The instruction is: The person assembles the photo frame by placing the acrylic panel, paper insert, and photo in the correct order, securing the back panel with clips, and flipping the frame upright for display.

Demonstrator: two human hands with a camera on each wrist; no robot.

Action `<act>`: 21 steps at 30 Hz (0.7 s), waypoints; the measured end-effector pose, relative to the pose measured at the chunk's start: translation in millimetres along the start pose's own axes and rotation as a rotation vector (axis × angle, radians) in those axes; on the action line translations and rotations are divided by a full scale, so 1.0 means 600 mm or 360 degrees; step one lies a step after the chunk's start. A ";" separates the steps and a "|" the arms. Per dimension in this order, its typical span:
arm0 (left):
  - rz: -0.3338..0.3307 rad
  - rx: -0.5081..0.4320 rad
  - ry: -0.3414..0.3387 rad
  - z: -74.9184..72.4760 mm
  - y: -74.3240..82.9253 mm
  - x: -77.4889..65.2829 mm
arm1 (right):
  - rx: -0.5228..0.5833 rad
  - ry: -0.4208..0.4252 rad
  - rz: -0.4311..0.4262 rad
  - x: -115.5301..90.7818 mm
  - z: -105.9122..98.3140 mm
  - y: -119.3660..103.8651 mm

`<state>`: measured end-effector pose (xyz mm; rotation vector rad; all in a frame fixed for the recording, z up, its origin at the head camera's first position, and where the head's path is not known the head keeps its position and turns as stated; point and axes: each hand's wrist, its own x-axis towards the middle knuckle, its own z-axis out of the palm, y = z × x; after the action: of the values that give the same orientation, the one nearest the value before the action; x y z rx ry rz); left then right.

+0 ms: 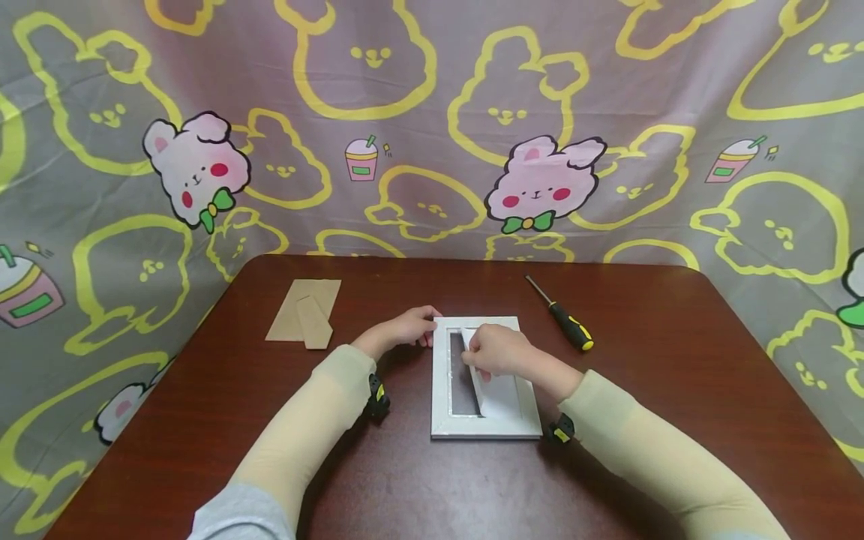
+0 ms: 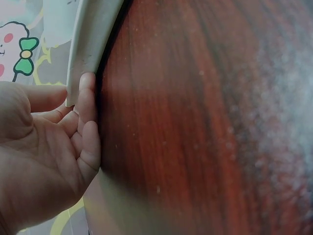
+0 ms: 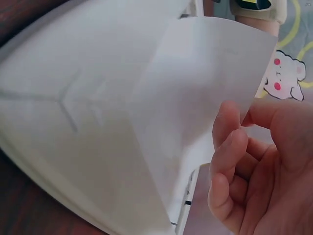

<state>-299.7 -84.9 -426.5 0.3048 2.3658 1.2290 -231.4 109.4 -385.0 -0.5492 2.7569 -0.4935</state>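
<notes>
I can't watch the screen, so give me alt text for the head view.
A person's right hand pinches the lifted left edge of a white sheet in a white frame, while the left hand grips the frame's upper left corner. On the brown table, a tan board lies to the left and a screwdriver to the right.

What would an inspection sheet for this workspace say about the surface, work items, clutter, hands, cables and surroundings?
Surface: dark red-brown tabletop, with a shiny grain.
Work items: white frame lying flat; white sheet in it, one long edge lifted.
Clutter: brown board with a stand piece, left of the frame; black-and-yellow screwdriver on the right.
Hands: left hand grips the frame's far left corner; right hand pinches the sheet's lifted edge.
Cables: nothing seen.
Surroundings: grey curtain with cartoon animals behind the table.
</notes>
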 end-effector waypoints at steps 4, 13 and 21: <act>0.0005 -0.0032 -0.0001 0.001 0.002 -0.002 | -0.0004 -0.0026 0.0014 0.004 0.007 -0.003; 0.0000 -0.0016 -0.0003 -0.001 0.000 -0.002 | -0.0043 -0.0039 0.0021 0.013 0.020 -0.009; -0.0007 -0.0014 -0.0003 -0.002 -0.001 -0.003 | -0.0090 -0.0037 0.0035 0.018 0.026 -0.012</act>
<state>-298.6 -86.7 -425.7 0.2971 2.3577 1.2364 -233.4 94.6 -398.6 -0.5338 2.7592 -0.4026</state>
